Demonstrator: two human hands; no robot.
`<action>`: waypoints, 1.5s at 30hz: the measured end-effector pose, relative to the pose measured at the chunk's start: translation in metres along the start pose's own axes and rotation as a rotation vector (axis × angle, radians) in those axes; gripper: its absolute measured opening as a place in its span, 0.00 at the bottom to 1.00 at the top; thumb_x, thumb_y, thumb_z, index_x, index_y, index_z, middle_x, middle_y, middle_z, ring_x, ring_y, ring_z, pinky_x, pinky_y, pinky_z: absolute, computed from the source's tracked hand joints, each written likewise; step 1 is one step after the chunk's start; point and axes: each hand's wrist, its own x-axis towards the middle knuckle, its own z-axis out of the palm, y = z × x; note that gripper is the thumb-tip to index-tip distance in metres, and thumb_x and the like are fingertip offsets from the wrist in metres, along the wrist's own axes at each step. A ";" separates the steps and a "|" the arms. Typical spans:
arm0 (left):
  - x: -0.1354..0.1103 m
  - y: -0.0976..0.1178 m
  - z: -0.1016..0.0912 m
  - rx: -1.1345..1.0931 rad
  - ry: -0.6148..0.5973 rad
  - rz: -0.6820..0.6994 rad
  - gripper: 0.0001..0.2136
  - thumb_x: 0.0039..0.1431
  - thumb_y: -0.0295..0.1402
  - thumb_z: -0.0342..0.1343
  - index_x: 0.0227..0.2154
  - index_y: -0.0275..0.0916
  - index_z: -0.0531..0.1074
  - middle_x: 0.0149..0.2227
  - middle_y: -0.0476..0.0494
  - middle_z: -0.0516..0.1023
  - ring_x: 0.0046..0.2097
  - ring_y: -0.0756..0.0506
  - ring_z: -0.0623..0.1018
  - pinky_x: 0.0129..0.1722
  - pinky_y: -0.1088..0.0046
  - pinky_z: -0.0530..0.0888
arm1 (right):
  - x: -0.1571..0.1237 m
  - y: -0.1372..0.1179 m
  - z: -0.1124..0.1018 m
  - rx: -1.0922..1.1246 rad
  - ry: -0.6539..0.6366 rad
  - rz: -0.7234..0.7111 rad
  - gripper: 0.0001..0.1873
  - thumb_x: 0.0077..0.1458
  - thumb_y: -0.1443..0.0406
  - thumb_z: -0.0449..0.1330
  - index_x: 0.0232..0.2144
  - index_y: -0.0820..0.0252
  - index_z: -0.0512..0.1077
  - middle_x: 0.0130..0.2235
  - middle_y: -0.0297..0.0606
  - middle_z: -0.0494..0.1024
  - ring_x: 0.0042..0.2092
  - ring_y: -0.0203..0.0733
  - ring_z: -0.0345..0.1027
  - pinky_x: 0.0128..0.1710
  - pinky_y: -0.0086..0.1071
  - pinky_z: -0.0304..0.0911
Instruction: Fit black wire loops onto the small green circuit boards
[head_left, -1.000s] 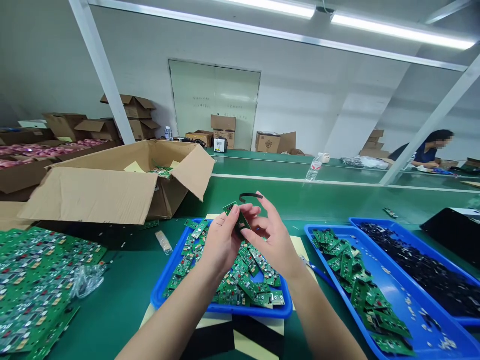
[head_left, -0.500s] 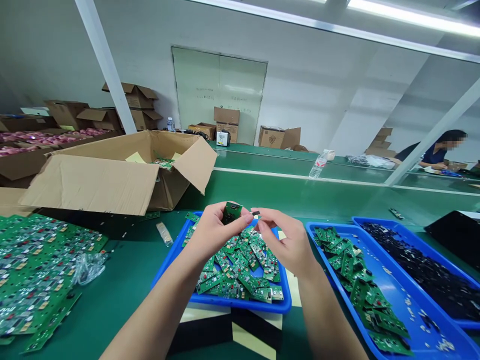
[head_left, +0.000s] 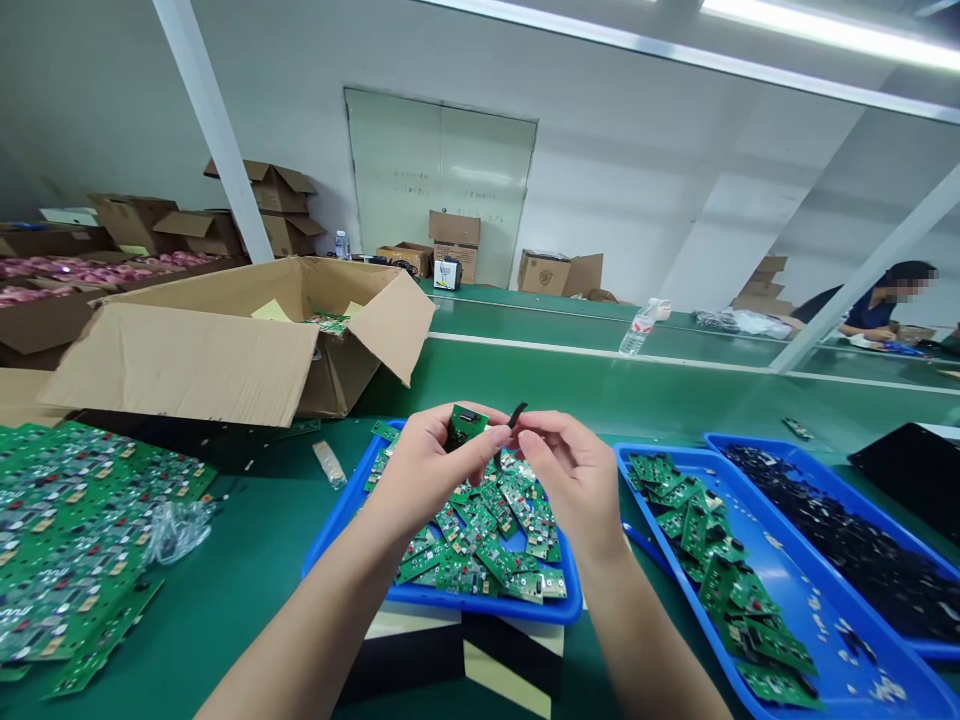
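Two hands, one circuit board, one black strip, above the centre tray

Landmark: centre tray point(head_left: 517, 608), blue, shallow, heaped with loose green boards point(head_left: 480, 545).

Your left hand point(head_left: 424, 460): above the tray's far half, thumb and fingers pinching one circuit board point(head_left: 466, 424), its dark connector uppermost.

Your right hand point(head_left: 574, 475): above the tray's right side, fingers curled, thumb and forefinger tips brought close together at the black strip point(head_left: 517, 413). The strip, slim and tilted, lies between your two hands' fingertips, over the tray; whether the right fingertips grip it or only touch it, you cannot tell from this view.

Right of the tray: a second blue tray point(head_left: 787, 560), part-filled with green boards along its left side; farther right, a third blue tray point(head_left: 926, 645) of black parts point(head_left: 840, 520).

Left of the tray: a small clear packet point(head_left: 328, 465), just beside it; farther left, crumpled clear plastic point(head_left: 178, 530) and board panels point(head_left: 67, 540).

Beyond the tray, to the left: an open cardboard box point(head_left: 184, 365). Beyond it, to the right: an upright, slightly leaning bottle point(head_left: 637, 332).
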 end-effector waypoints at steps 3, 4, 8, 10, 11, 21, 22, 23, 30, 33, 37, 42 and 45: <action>0.000 0.001 0.002 0.017 -0.048 -0.034 0.09 0.49 0.34 0.59 0.32 0.34 0.74 0.16 0.55 0.64 0.19 0.55 0.63 0.19 0.81 0.61 | -0.001 0.000 0.004 0.024 0.117 -0.005 0.02 0.53 0.66 0.58 0.31 0.58 0.72 0.31 0.34 0.76 0.32 0.36 0.70 0.30 0.29 0.68; 0.000 0.002 0.003 0.022 -0.067 -0.047 0.10 0.50 0.34 0.59 0.33 0.34 0.74 0.16 0.55 0.64 0.20 0.55 0.63 0.20 0.81 0.61 | -0.001 0.001 0.004 0.009 0.148 -0.021 0.02 0.52 0.67 0.59 0.29 0.58 0.71 0.30 0.34 0.75 0.33 0.36 0.70 0.30 0.29 0.68; -0.003 0.007 0.005 0.012 -0.165 -0.085 0.13 0.52 0.34 0.57 0.40 0.35 0.73 0.19 0.54 0.66 0.22 0.54 0.64 0.23 0.79 0.62 | 0.002 0.005 0.006 -0.032 0.226 -0.096 0.02 0.52 0.68 0.57 0.28 0.58 0.69 0.32 0.36 0.73 0.34 0.38 0.68 0.30 0.31 0.66; -0.006 0.010 0.005 -0.041 -0.238 -0.102 0.15 0.55 0.34 0.54 0.45 0.37 0.71 0.20 0.53 0.67 0.24 0.53 0.66 0.25 0.78 0.65 | 0.003 0.006 0.007 -0.037 0.274 -0.122 0.02 0.53 0.68 0.56 0.28 0.58 0.68 0.33 0.37 0.71 0.35 0.38 0.68 0.31 0.31 0.66; -0.007 0.010 0.005 -0.074 -0.274 -0.119 0.15 0.57 0.34 0.52 0.47 0.37 0.69 0.20 0.53 0.68 0.24 0.52 0.67 0.27 0.77 0.66 | 0.003 0.006 0.006 -0.033 0.307 -0.133 0.02 0.53 0.68 0.55 0.28 0.58 0.67 0.33 0.38 0.71 0.35 0.38 0.68 0.31 0.31 0.66; -0.010 0.015 0.005 -0.106 -0.286 -0.225 0.17 0.61 0.33 0.44 0.52 0.35 0.63 0.22 0.50 0.70 0.23 0.50 0.72 0.24 0.75 0.71 | 0.003 -0.019 -0.024 -0.319 -0.205 -0.235 0.05 0.56 0.69 0.52 0.29 0.57 0.65 0.28 0.33 0.70 0.31 0.36 0.65 0.31 0.31 0.62; -0.010 0.015 0.006 -0.085 -0.288 -0.230 0.17 0.61 0.33 0.44 0.51 0.36 0.63 0.22 0.50 0.70 0.22 0.50 0.72 0.23 0.76 0.70 | 0.003 -0.021 -0.025 -0.362 -0.256 -0.251 0.05 0.57 0.70 0.52 0.29 0.57 0.64 0.28 0.33 0.70 0.31 0.36 0.65 0.31 0.30 0.62; -0.010 0.015 0.007 -0.067 -0.290 -0.234 0.16 0.61 0.33 0.44 0.51 0.36 0.64 0.22 0.51 0.70 0.21 0.51 0.71 0.21 0.77 0.70 | 0.003 -0.022 -0.024 -0.395 -0.288 -0.263 0.05 0.57 0.70 0.51 0.29 0.58 0.64 0.27 0.33 0.70 0.31 0.35 0.65 0.31 0.30 0.62; -0.011 0.015 0.009 -0.036 -0.306 -0.254 0.16 0.60 0.29 0.41 0.47 0.36 0.68 0.20 0.52 0.68 0.19 0.53 0.69 0.20 0.80 0.69 | 0.002 -0.021 -0.019 -0.486 -0.300 -0.230 0.05 0.56 0.70 0.51 0.28 0.58 0.64 0.27 0.33 0.70 0.30 0.34 0.65 0.30 0.29 0.61; -0.011 0.015 0.009 -0.028 -0.316 -0.258 0.15 0.60 0.29 0.41 0.46 0.36 0.68 0.20 0.51 0.68 0.19 0.53 0.69 0.20 0.80 0.69 | 0.002 -0.020 -0.020 -0.511 -0.281 -0.215 0.05 0.55 0.70 0.52 0.28 0.58 0.64 0.27 0.34 0.71 0.30 0.35 0.65 0.30 0.29 0.61; -0.010 0.012 0.010 -0.035 -0.326 -0.239 0.14 0.60 0.30 0.41 0.41 0.35 0.70 0.20 0.50 0.69 0.20 0.52 0.71 0.21 0.79 0.70 | 0.002 -0.019 -0.019 -0.509 -0.273 -0.198 0.05 0.55 0.70 0.52 0.27 0.58 0.64 0.27 0.33 0.71 0.29 0.34 0.65 0.30 0.29 0.61; -0.010 0.010 0.011 -0.035 -0.310 -0.216 0.13 0.60 0.30 0.42 0.38 0.34 0.71 0.19 0.50 0.69 0.20 0.52 0.72 0.22 0.78 0.70 | 0.003 -0.018 -0.019 -0.487 -0.292 -0.183 0.05 0.55 0.70 0.52 0.27 0.58 0.65 0.27 0.33 0.72 0.30 0.35 0.66 0.30 0.30 0.61; -0.010 0.009 0.012 -0.044 -0.282 -0.217 0.13 0.60 0.30 0.42 0.42 0.34 0.70 0.18 0.51 0.69 0.20 0.51 0.72 0.21 0.78 0.71 | 0.003 -0.018 -0.019 -0.465 -0.287 -0.169 0.05 0.55 0.70 0.52 0.27 0.58 0.64 0.27 0.33 0.72 0.30 0.35 0.66 0.31 0.30 0.62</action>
